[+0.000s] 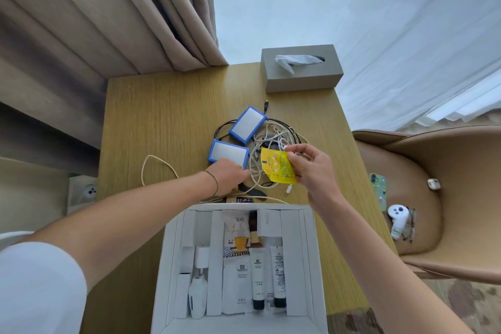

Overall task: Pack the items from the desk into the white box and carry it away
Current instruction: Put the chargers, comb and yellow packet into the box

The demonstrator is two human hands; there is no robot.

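Observation:
The white box [309, 252] stands open at the desk's near edge and holds tubes, sachets and a white bottle. My right hand [311, 168] pinches a yellow packet [278, 167] above a tangle of white and black cables [273, 138]. My left hand [230, 175] reaches down onto the desk just below the nearer of two blue-framed devices [229, 154], its fingers curled over a dark object [250, 192]; whether it grips it I cannot tell. The second blue-framed device [248, 124] lies on the cables behind.
A grey tissue box [302, 69] sits at the desk's far right corner. Curtains hang behind. A tan chair [433, 198] to the right carries a phone [379, 192], a white controller [398, 219], glasses and an earbud case. A small dark packet [238, 200] lies by the box.

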